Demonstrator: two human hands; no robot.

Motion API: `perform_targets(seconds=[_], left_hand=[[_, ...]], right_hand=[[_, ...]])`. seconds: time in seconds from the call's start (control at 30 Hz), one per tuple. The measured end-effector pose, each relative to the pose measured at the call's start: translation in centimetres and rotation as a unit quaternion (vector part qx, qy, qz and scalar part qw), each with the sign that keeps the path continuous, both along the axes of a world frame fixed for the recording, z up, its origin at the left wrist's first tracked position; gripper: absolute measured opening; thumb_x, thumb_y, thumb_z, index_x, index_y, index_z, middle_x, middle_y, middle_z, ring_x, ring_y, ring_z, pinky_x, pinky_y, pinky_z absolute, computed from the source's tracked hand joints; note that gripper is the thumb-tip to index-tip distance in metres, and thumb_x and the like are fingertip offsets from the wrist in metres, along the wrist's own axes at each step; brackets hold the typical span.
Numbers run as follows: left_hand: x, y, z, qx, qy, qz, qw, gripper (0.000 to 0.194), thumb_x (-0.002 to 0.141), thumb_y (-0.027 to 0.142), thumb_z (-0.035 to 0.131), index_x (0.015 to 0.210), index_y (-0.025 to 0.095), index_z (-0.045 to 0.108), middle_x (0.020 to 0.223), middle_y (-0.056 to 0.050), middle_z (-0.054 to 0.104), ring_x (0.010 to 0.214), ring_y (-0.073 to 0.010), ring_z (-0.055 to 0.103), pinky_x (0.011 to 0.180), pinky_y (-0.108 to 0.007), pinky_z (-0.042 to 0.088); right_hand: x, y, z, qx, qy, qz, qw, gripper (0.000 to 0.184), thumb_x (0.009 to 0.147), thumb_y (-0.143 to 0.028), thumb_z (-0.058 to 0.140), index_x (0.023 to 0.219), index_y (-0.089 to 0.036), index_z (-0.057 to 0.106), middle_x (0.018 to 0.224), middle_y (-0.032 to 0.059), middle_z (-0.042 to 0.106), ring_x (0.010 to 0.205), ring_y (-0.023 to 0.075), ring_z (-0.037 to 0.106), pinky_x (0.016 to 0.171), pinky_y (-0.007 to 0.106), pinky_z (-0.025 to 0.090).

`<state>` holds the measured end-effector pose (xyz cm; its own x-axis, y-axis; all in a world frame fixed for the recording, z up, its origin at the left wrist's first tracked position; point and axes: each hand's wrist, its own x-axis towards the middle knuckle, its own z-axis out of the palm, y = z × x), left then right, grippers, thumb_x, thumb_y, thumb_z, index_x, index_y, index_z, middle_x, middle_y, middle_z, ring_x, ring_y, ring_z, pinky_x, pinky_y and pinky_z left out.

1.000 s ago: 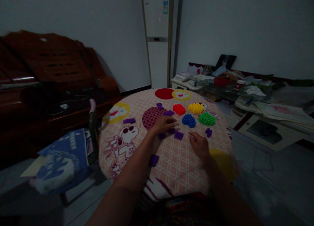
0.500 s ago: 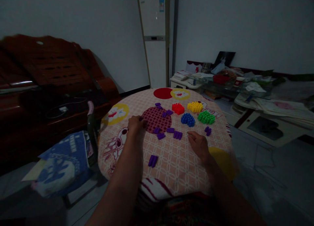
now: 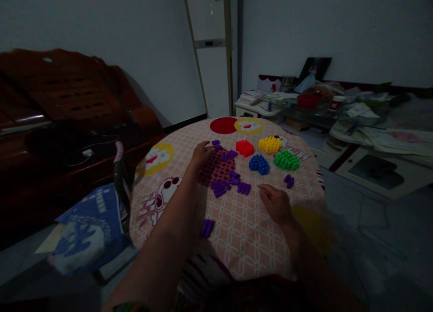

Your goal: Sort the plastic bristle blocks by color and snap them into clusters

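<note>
My left hand (image 3: pixel 202 153) reaches over the far left of the dark red circle printed on the cloth, fingers stretched out. Just beyond its fingertips lie purple plastic pieces (image 3: pixel 216 142). More purple pieces (image 3: pixel 229 156) rest on the circle's far right side, and a loose cluster of purple pieces (image 3: pixel 219 188) lies along its near edge. My right hand (image 3: pixel 275 202) rests on the cloth at the right with fingers curled together; what they hold, if anything, is hidden. Purple pieces (image 3: pixel 244 188) lie left of it, and others (image 3: pixel 289 181) beyond it to the right.
Grouped pegs stand in red (image 3: pixel 244 148), yellow (image 3: pixel 269 144), blue (image 3: pixel 259 164) and green (image 3: pixel 286 160) at the table's far right. A purple group (image 3: pixel 207 228) lies near my left forearm. A patterned cloth (image 3: pixel 233 221) covers the round table. A chair (image 3: pixel 121 176) stands left.
My left hand has moved away from me along the circle's left side, towards the far purple pieces. The near purple cluster is arranged differently. My right hand stays almost in place; the view has shifted slightly.
</note>
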<state>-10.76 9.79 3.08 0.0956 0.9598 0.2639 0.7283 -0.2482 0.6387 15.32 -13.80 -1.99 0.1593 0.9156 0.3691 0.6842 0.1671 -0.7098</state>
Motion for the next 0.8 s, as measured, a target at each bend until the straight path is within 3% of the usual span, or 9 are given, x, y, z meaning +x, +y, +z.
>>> perform_targets(seconds=[0.1,0.23,0.33,0.5,0.63,0.8], left_hand=[[1.0,2.3,-0.3,0.002,0.008,0.03,1.0,0.059,0.085,0.032,0.064,0.14,0.015,0.054,0.14,-0.016,0.058,0.127,-0.028,0.056,0.108,-0.037,0.044],[2.4,4.9,-1.3,-0.049,0.061,0.039,0.996,0.059,0.088,0.036,0.062,0.142,0.014,0.052,0.144,-0.016,0.054,0.133,-0.0289,0.05,0.111,-0.036,0.041],[3.5,6.4,-2.0,-0.057,0.112,-0.011,0.992,0.053,0.091,0.038,0.056,0.138,0.014,0.057,0.143,-0.015,0.057,0.134,-0.0283,0.05,0.113,-0.036,0.038],[5.3,7.7,-1.8,-0.009,0.13,-0.161,0.978,0.045,0.094,0.031,0.041,0.126,0.015,0.068,0.128,-0.008,0.069,0.117,-0.0214,0.062,0.102,-0.028,0.045],[5.7,6.5,-1.1,-0.001,0.162,-0.259,0.952,0.041,0.091,0.032,0.045,0.117,0.015,0.072,0.116,-0.008,0.073,0.106,-0.0209,0.065,0.097,-0.029,0.048],[4.2,1.6,-0.6,-0.006,0.148,-0.329,0.932,0.04,0.088,0.036,0.056,0.119,0.016,0.07,0.12,-0.01,0.072,0.107,-0.0215,0.065,0.098,-0.03,0.047]], right_hand=[[0.0,-0.1,-0.1,0.013,0.006,0.008,1.0,0.031,0.087,-0.033,0.051,0.101,-0.02,0.075,0.092,0.0072,0.078,0.08,0.0205,0.073,0.074,0.029,0.055],[-0.2,-0.2,-0.1,0.023,-0.009,0.012,1.0,0.028,0.091,-0.03,0.049,0.098,-0.021,0.075,0.094,0.0064,0.078,0.082,0.0197,0.073,0.076,0.029,0.054],[-0.2,-0.2,0.1,0.026,-0.037,0.021,0.999,0.027,0.092,-0.028,0.049,0.096,-0.022,0.075,0.093,0.0066,0.078,0.082,0.0195,0.073,0.078,0.029,0.054],[-0.1,-0.2,0.1,0.016,-0.065,0.029,0.997,0.027,0.093,-0.026,0.048,0.094,-0.021,0.075,0.092,0.0072,0.077,0.081,0.0198,0.072,0.077,0.029,0.053],[-0.1,-0.1,0.0,0.019,-0.072,0.027,0.997,0.027,0.093,-0.027,0.048,0.092,-0.021,0.074,0.09,0.0072,0.077,0.079,0.0194,0.071,0.076,0.028,0.051],[0.0,-0.1,0.0,0.024,-0.061,0.024,0.998,0.026,0.091,-0.026,0.049,0.088,-0.021,0.074,0.085,0.0059,0.076,0.073,0.018,0.069,0.072,0.027,0.049]])
